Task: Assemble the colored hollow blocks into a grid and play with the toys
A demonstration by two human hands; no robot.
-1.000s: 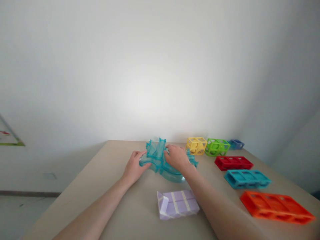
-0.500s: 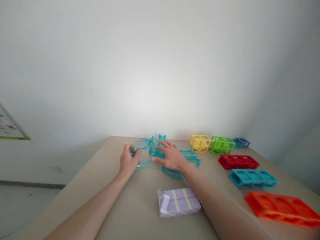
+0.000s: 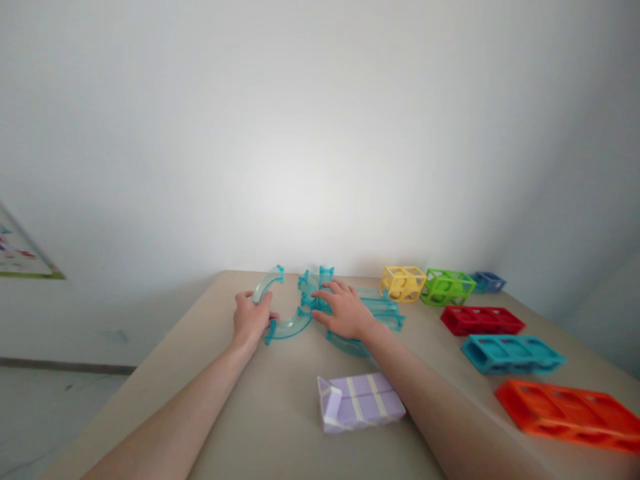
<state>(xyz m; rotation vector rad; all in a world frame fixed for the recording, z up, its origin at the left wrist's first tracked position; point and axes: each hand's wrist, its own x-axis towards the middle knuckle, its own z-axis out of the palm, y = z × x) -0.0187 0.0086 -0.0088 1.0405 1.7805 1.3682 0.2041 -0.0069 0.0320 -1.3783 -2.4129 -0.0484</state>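
My left hand (image 3: 251, 319), closed, grips a curved see-through teal track piece (image 3: 269, 283), whose free end points up and right. A second curved track piece (image 3: 293, 327) lies on the table just right of that hand. My right hand (image 3: 344, 309) lies over a cluster of teal track pieces (image 3: 311, 283), its fingers spread and its fingertips touching or just above them. Straight teal track pieces (image 3: 383, 307) lie right of it, and another curved piece (image 3: 347, 343) shows below the palm. The right hand hides part of the cluster.
A purple striped packet (image 3: 361, 401) lies in front, beside my right forearm. Yellow (image 3: 403, 284), green (image 3: 447, 287) and blue (image 3: 490, 281) frame blocks stand at the back right. Nearer are dark red (image 3: 483, 321), teal (image 3: 513, 354) and orange (image 3: 570, 415) long blocks. A wall backs the table (image 3: 200, 327).
My left hand has drawn the curved track piece leftward, away from the cluster and the other curved piece. My right hand stays over the cluster. The view has shifted slightly.
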